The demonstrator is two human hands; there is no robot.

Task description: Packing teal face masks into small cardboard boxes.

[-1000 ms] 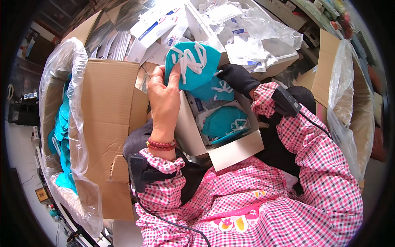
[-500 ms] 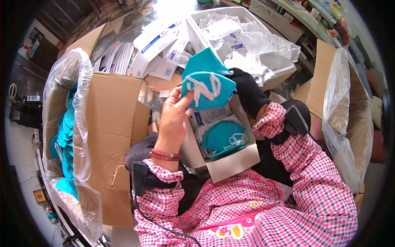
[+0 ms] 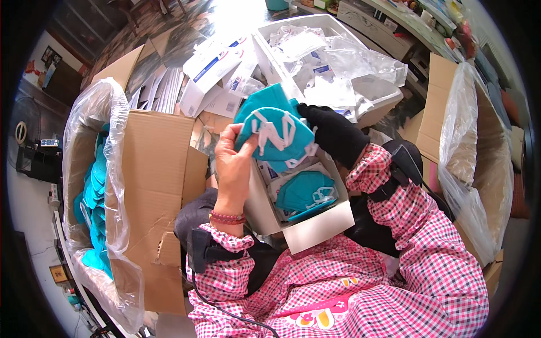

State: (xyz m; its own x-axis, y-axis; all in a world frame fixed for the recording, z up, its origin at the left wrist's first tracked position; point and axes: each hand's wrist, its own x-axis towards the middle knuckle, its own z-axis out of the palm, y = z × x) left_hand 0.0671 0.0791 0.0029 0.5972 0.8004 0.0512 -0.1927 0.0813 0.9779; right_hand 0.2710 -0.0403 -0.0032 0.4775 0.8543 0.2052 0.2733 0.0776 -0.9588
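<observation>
Setting was small packing workshop, home-like. Evidence: bag-lined cardboard box (image 3: 152,186) held teal masks (image 3: 90,191); flat white cartons (image 3: 217,67) piled; white bin (image 3: 332,34) held clear bags; dresser behind.

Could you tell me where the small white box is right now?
Head view, centre: the small white box sits on the lap, below the teal mask, right of the big cardboard box.

Small white box (image 3: 315,225) on the lap holds teal masks (image 3: 307,191)
</observation>
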